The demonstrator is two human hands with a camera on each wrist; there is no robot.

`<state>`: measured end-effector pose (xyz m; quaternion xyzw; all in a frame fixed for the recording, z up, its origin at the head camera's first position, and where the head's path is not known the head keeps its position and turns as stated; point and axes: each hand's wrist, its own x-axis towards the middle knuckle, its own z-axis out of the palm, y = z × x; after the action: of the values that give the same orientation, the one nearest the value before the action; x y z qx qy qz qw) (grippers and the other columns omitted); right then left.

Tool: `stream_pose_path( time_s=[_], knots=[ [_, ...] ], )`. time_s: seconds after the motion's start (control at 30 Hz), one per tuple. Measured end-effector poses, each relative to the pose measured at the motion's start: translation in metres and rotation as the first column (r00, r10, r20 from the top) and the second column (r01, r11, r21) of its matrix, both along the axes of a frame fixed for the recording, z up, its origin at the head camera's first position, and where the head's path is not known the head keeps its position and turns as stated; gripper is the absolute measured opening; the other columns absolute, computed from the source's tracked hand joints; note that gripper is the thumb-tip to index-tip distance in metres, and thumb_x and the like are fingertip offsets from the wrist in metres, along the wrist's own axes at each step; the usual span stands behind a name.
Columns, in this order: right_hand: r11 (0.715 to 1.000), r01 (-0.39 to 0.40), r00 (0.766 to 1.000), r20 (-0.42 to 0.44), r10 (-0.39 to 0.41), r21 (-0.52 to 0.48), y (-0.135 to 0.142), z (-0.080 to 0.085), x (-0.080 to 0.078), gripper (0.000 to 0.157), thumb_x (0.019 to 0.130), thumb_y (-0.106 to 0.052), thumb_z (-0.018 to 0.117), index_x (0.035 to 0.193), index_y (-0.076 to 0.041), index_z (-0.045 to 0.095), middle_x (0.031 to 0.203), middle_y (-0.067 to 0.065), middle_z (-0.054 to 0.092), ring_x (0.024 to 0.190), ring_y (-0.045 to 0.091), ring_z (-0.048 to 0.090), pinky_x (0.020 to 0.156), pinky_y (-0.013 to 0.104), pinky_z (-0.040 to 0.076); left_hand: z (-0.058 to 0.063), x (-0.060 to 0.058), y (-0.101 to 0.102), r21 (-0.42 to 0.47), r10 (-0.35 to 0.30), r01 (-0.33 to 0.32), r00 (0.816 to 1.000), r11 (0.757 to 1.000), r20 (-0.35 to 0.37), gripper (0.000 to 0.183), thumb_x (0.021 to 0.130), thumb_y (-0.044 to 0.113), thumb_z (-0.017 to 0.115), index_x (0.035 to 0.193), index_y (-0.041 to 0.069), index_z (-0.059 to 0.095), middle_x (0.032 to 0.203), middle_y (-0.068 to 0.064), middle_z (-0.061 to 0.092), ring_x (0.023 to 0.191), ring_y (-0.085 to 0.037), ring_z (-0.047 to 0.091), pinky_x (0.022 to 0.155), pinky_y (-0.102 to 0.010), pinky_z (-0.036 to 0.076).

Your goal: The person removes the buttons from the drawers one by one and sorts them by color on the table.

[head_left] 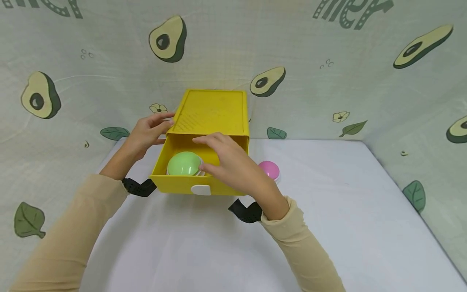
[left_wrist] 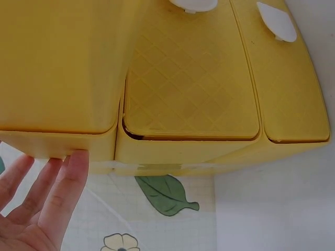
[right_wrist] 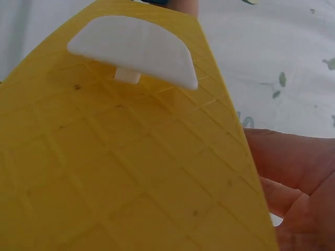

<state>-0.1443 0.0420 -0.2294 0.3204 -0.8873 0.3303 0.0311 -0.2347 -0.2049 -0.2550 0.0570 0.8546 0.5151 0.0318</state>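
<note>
A yellow drawer box (head_left: pixel 211 109) stands at the back of the white table, its top drawer (head_left: pixel 175 184) pulled out towards me. A green dome button (head_left: pixel 182 163) lies inside the drawer. My right hand (head_left: pixel 215 156) reaches into the drawer from the right, fingers loosely bent, fingertips at the dome's right edge and thumb above it. My left hand (head_left: pixel 160 123) rests with straight fingers against the box's upper left edge. The left wrist view shows those fingers (left_wrist: pixel 68 183) under the box (left_wrist: pixel 63 68). In the right wrist view the drawer front (right_wrist: pixel 104 172) and its white handle (right_wrist: pixel 136 49) fill the frame beside my palm (right_wrist: pixel 296 178).
A pink dome button (head_left: pixel 269 169) sits on the table just right of the box, partly behind my right wrist. Fabric walls printed with avocados (head_left: pixel 268 81) close in the back and both sides. Lower drawers (left_wrist: pixel 193 89) with white handles (left_wrist: pixel 277 23) are closed.
</note>
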Motion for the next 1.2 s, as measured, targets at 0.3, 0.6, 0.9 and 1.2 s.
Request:
stream_pose_path(
  time_s=[0.3,0.6,0.9,1.2],
  knots=[
    [0.995,-0.02,0.982,0.19,0.0,0.102,-0.017,0.002,-0.018,0.059,0.082,-0.026,0.071,0.135,-0.013,0.047,0.136,0.002,0.047,0.124,0.016,0.042,0.107,0.03,0.037,0.0,0.001,0.001,-0.003,-0.004,0.004,1.0,1.0,0.002,0.06,0.093,0.046,0.05,0.144,0.019,0.035,0.141,-0.014,0.043,0.122,-0.032,0.048,0.1,-0.05,0.043],
    [0.979,-0.108,0.963,0.262,0.06,0.173,-0.025,-0.004,-0.032,0.062,0.082,-0.022,0.072,0.136,-0.011,0.045,0.134,0.003,0.05,0.12,0.017,0.046,0.102,0.028,0.042,0.0,0.0,0.001,0.008,-0.004,0.004,1.0,1.0,0.007,0.061,0.092,0.048,0.05,0.144,0.019,0.035,0.141,-0.014,0.043,0.122,-0.031,0.048,0.1,-0.05,0.043],
    [0.947,-0.195,0.961,0.245,0.132,0.256,-0.028,-0.004,-0.037,0.057,0.083,-0.019,0.071,0.135,-0.015,0.048,0.133,0.003,0.05,0.115,0.016,0.047,0.1,0.027,0.042,0.0,0.0,0.001,0.012,-0.005,0.005,1.0,1.0,0.01,0.061,0.092,0.049,0.05,0.144,0.02,0.036,0.14,-0.013,0.043,0.121,-0.03,0.048,0.101,-0.05,0.043],
    [0.936,-0.207,0.963,0.227,0.144,0.286,-0.033,-0.004,-0.038,0.053,0.085,-0.018,0.069,0.135,-0.017,0.05,0.136,-0.001,0.05,0.118,0.013,0.046,0.102,0.025,0.041,0.002,0.002,0.001,0.007,-0.008,0.008,1.0,1.0,0.011,0.061,0.092,0.049,0.049,0.144,0.02,0.035,0.141,-0.014,0.043,0.12,-0.028,0.048,0.101,-0.049,0.043]
  ],
)
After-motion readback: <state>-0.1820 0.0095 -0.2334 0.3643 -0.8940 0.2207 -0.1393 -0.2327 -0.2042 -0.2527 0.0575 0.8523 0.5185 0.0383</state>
